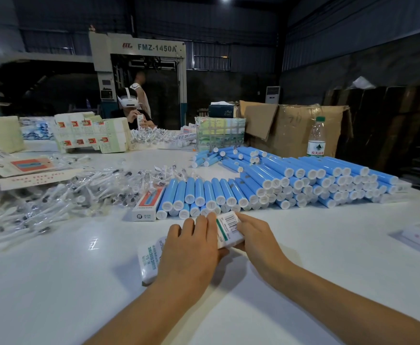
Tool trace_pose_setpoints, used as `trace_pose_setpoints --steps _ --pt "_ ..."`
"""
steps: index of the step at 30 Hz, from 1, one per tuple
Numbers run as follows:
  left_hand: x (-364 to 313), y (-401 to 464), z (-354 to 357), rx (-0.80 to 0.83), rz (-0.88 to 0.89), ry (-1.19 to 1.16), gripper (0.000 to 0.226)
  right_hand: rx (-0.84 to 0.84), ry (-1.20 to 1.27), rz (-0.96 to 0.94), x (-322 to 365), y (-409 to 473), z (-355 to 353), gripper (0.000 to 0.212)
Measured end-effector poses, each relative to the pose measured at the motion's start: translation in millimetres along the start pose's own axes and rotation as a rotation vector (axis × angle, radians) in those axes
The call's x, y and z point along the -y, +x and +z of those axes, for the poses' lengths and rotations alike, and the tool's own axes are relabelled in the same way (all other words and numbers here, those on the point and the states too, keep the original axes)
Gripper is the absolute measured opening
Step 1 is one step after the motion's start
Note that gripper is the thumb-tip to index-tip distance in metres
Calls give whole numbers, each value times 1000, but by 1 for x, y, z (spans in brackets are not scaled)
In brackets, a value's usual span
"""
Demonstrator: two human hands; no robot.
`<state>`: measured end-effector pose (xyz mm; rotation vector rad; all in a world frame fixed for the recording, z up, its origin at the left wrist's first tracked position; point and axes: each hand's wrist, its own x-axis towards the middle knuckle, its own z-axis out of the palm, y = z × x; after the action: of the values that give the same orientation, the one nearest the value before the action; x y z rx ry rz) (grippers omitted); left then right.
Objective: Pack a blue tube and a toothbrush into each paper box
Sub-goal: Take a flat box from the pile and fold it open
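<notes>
Hands are working one paper box (228, 230) near the tabletop's front edge: I am gripping it with my left hand (191, 247) while my right hand (256, 235) is pinching its far end. Closing the flap is likely next; blue tubes (204, 195) are lying just beyond.

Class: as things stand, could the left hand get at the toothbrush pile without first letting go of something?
Probably not. The left hand lies over the paper box, holding it together with the right hand. The table between it and the toothbrush pile is free, so once it lets go, yes.
</notes>
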<state>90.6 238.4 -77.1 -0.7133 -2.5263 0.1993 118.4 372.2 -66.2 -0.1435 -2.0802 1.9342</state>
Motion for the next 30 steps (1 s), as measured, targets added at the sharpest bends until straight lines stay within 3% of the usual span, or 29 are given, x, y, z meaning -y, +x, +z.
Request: trace_pose_setpoints --steps 5,10,13,25,30 --pt "3 1 -1 14 -24 16 77 27 -85 -57 0 0 1 41" --pt "7 3 -3 18 -82 13 73 -128 -241 -125 1 3 -5 12" --pt "6 3 -3 28 -92 -4 73 -205 -268 -135 1 4 -6 14" --pt "1 1 -7 31 -87 26 74 -235 -351 -227 -1 0 -1 17" --pt "2 3 -10 22 -104 18 74 -194 -204 -204 1 3 -2 12"
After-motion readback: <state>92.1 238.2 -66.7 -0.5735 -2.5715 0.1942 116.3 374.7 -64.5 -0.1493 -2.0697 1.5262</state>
